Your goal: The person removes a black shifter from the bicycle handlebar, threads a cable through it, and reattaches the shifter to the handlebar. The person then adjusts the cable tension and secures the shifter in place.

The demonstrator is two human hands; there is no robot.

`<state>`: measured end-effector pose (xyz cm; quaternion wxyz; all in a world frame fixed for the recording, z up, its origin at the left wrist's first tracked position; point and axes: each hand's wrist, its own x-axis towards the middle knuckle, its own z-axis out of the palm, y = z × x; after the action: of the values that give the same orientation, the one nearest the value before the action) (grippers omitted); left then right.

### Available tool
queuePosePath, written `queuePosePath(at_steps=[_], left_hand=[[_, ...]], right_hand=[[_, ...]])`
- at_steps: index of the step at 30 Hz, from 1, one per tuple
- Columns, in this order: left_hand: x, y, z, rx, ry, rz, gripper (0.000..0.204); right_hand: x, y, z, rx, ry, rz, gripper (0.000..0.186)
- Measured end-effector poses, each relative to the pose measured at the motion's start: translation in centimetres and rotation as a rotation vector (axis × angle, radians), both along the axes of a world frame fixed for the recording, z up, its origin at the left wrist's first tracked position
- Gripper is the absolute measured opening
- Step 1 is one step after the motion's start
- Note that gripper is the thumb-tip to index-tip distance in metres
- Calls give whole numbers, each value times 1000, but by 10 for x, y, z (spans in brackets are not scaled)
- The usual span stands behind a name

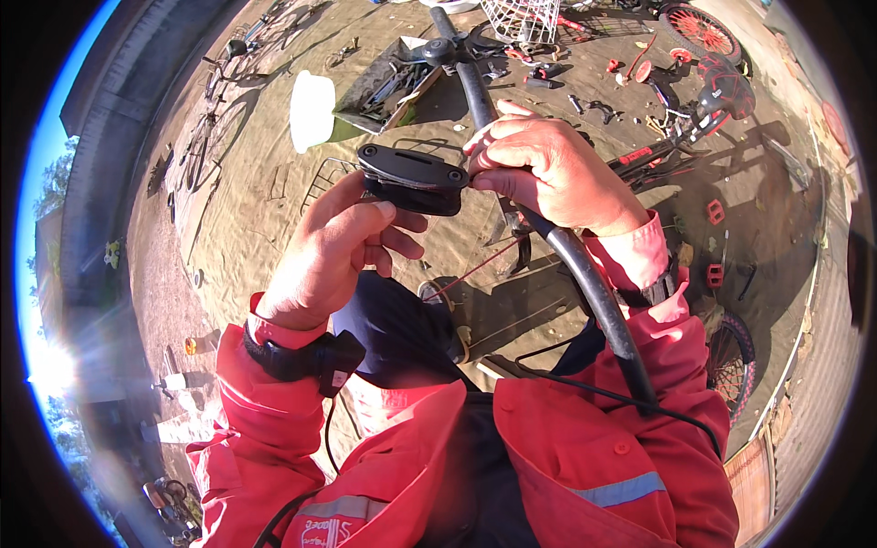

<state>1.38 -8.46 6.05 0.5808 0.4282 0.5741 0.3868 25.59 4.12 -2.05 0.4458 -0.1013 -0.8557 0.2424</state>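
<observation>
Beyond the black handlebar (589, 283), scattered parts (541, 82) lie near a white basket (521, 22).

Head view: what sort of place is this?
Probably an outdoor bicycle repair spot: in the sunlight you can see a handlebar, a wheel with red spokes and a white wire basket.

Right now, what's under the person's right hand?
A black bar passes under the right hand and shows on both sides of it. The hand covers the stretch between, so whether the palm touches the bar can't be seen.
</observation>
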Motion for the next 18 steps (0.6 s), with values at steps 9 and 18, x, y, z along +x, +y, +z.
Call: queuePosePath(at_steps=[9,18], left_hand=[[5,13,11,264,355,-33,43],[8,-19,-19,477,127,-24,77]], right_hand=[[0,-2,5,-326,-29,106,9],[1,2,9,-117,-112,13,13]])
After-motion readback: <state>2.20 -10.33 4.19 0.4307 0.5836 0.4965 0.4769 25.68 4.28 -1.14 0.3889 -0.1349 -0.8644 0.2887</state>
